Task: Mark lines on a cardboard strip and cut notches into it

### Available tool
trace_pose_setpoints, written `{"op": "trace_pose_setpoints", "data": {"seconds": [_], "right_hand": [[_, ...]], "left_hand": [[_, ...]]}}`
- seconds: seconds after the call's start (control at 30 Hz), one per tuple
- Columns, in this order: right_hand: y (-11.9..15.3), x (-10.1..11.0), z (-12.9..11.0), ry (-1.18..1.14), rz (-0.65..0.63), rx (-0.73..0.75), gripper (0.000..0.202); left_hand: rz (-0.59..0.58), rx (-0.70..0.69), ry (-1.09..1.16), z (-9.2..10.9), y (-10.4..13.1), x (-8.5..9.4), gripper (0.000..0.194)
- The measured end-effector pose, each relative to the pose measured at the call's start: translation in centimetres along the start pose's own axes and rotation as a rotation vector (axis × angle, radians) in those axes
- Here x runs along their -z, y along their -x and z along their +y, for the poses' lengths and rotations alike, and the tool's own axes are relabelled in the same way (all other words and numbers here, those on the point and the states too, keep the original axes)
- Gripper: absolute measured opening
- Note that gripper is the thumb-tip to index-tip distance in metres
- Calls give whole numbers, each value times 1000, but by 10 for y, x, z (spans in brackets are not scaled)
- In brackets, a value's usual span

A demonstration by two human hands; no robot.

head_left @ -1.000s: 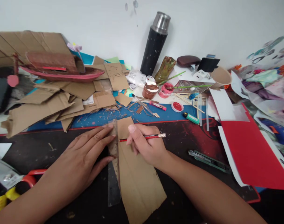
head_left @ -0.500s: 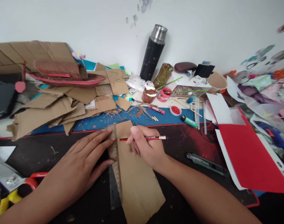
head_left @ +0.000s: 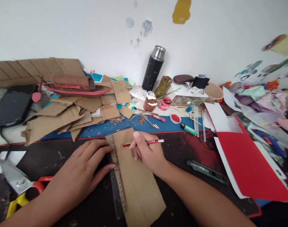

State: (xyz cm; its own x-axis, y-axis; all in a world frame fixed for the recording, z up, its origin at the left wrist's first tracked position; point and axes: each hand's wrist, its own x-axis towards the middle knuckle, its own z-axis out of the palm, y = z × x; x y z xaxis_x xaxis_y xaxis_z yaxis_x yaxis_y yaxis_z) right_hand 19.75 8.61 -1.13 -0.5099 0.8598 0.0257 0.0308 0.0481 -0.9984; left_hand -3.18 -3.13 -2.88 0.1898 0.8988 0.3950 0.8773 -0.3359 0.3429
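The cardboard piece [head_left: 141, 183] lies on the dark mat [head_left: 179, 201]; its far end reaches about to the mat's red far edge, and its near end runs toward the person. The transparent ruler [head_left: 122, 192] lies along the left side of the cardboard, partly over it. The left hand [head_left: 87, 160] is spread, thumb apart from the fingers, with the fingertips on the far half of the ruler; it does not clamp anything. Its near half has no finger on it, so I judge that a sideways push there could turn the ruler and make a line crooked.

The right hand [head_left: 148, 151] is closed on the red and black pencil [head_left: 155, 142], pinched between thumb and fingers. The pencil is inclined very low, with its point just beside the ruler; whether it touches the cardboard, I cannot tell. With so low an angle, the point may slip or leave only a weak mark. The cardboard surface also looks a little uneven, which could disturb the point.

Toward the mat's right edge, the cutter [head_left: 206, 171] lies near the right forearm; a wide swing of the elbow could knock it. At the mat's left side, the scissors [head_left: 18, 183] lie near the left forearm, and could be pushed likewise.
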Motion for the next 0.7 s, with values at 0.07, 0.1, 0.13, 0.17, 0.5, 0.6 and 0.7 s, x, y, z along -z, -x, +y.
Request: {"op": "trace_pose_setpoints", "data": {"seconds": [0.07, 0.1, 0.13, 0.17, 0.5, 0.6, 0.7], "right_hand": [[0, 0, 1, 16, 0, -3, 74], [-1, 0, 1, 26, -1, -6, 73], [-1, 1, 2, 35, 0, -7, 73], [-1, 1, 2, 40, 0, -9, 73], [-1, 1, 2, 23, -13, -14, 73], [-1, 2, 2, 19, -16, -3, 74], [-1, 1, 2, -3, -5, -11, 74]], "left_hand": [[9, -5, -1, 0, 0, -1, 41], [13, -6, -1, 0, 0, -1, 41], [14, -5, -1, 0, 0, -1, 42], [13, -3, 1, 0, 0, -2, 42], [22, -15, 23, 0, -2, -1, 40], [10, -4, 26, 0, -1, -1, 40], [28, -16, 26, -2, -1, -1, 37]]}}
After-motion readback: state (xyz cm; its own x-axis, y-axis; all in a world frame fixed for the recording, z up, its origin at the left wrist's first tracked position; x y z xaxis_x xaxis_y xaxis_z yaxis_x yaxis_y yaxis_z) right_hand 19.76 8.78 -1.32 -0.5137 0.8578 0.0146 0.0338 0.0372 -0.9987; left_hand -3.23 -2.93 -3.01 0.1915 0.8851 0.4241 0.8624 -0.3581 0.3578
